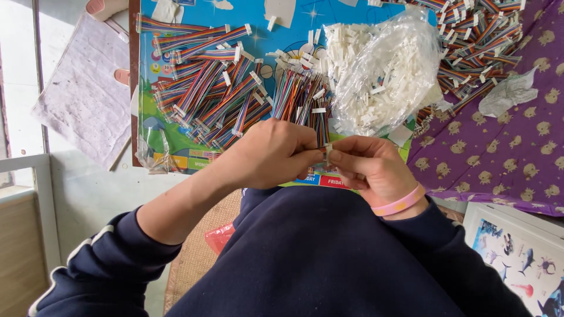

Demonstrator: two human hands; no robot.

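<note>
Left hand (pixel 267 154) pinches a rainbow ribbon cable (pixel 320 126) end | right hand (pixel 367 164) pinches a small white connector (pixel 328 152) touching it | both over the counter (pixel 176 149) edge | seemingly fitting connector; next needs precise alignment | connector bag (pixel 385 70) behind.

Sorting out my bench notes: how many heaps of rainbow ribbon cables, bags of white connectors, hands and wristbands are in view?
Heaps of rainbow ribbon cables: 2, the left heap and the far right heap
Clear bag of white connectors: 1
Hands: 2, left hand and right hand, both pinching a small cable piece
Pink wristband: 1
Total: 6
</note>
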